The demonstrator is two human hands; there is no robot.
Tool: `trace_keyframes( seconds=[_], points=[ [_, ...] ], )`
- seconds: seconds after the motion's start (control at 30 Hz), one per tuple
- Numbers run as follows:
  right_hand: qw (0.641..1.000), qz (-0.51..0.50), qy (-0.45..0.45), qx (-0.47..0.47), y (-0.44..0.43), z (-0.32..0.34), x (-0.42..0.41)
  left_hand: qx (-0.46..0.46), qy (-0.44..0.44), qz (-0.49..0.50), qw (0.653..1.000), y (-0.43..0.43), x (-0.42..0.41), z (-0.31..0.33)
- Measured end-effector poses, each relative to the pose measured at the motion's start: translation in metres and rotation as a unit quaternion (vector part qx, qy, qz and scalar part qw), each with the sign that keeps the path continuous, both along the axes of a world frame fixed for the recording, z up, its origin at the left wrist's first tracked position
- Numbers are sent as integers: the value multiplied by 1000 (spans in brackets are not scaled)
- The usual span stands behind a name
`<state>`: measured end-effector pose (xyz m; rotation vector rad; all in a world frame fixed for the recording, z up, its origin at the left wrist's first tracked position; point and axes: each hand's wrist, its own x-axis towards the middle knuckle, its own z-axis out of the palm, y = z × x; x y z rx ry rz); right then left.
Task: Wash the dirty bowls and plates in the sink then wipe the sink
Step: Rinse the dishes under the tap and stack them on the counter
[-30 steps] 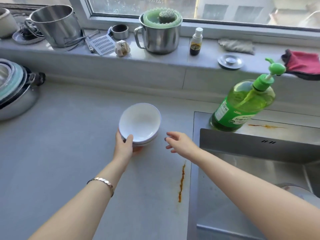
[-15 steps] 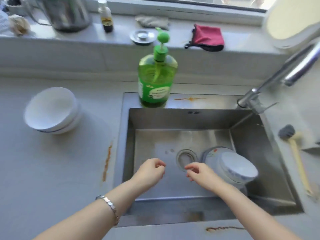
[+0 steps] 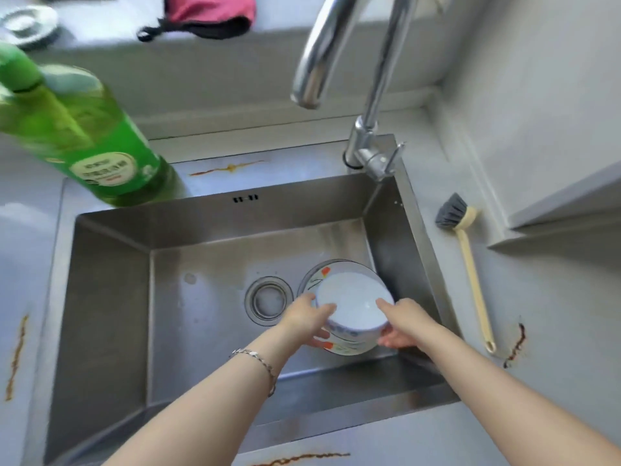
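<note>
Two hands down in the sink [image 3: 100, 297], dishes parked at roughly 3 o'clock from the drain [image 3: 268, 299], snug by the right wall. What could bite from here? —suds42

Going left to right: the left hand [image 3: 302, 319] lays its thumb over the rim of the white bowl [image 3: 353, 307] with fingers curled underneath. The right hand [image 3: 408, 322] mirrors that at the opposite edge, so it's pinched from both sides. That bowl sits on a patterned plate [image 3: 339, 348], and I can't tell if the fingers hook the bowl alone or catch the plate too. My guess: if it's slick, it squirts out and cracks down onto the plate, or the plate rides up half-stuck and drops. The faucet [image 3: 369, 129] stands at 1 o'clock with its spout arching over the basin, so a straight lift could clip it. —rinse_rita

And the clutter around? —suds42

Green soap bottle [image 3: 84, 139] at 10 o'clock on the back ledge, red cloth [image 3: 208, 11] up at 12, brush [image 3: 467, 260] lying on the counter [image 3: 554, 331] at 3 o'clock, rusty streaks [image 3: 514, 344] near it. Nothing sits between the hands and the bowl. Soap and brush are both well apart from the hands though, so I reckon one hand has to let go to grab either. —rinse_rita
</note>
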<state>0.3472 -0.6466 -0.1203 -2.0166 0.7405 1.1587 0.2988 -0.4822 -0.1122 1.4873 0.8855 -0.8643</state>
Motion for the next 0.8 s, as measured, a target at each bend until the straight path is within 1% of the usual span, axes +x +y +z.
trace_keyframes(
  seconds=[0.07, 0.1, 0.17, 0.27, 0.33, 0.4, 0.47, 0.5, 0.57, 0.63, 0.7, 0.8],
  points=[
    [998, -53, 17, 29, -3, -9, -1, 24, 1, -1, 1000, -5, 4, -11],
    [997, -59, 10, 39, -6, -12, -4, 38, -6, 2, 999, -7, 5, -16],
    [998, -42, -32, 42, -10, -16, -11, 61, -31, 12, 998, -8, 2, -23],
    [993, -44, -86, 69, -14, -22, -25, 61, -77, 33, 995, -6, -7, -29],
    [993, -34, -94, 66, -16, -26, -27, 70, -85, 23, 994, -2, -10, -34],
    [994, 4, -105, 37, -19, -31, -22, 77, -71, 12, 994, 2, -8, -38],
    [994, 28, -100, 26, -21, -34, -17, 48, -41, 6, 998, 4, -2, -41],
    [996, 18, -80, 40, -20, -35, -16, 23, -20, 1, 1000, 5, 2, -41],
    [996, -38, -36, 76, -17, -38, -15, -16, 13, -18, 1000, 6, 10, -43],
    [993, -77, -25, 87, -15, -39, -12, -35, 30, -13, 999, 8, 16, -48],
    [990, -105, -33, 92, -15, -41, -11, -46, 27, 6, 999, 9, 17, -52],
    [987, -113, -74, 86, -17, -47, -18, -37, -19, 37, 998, 6, 5, -55]
  ],
)
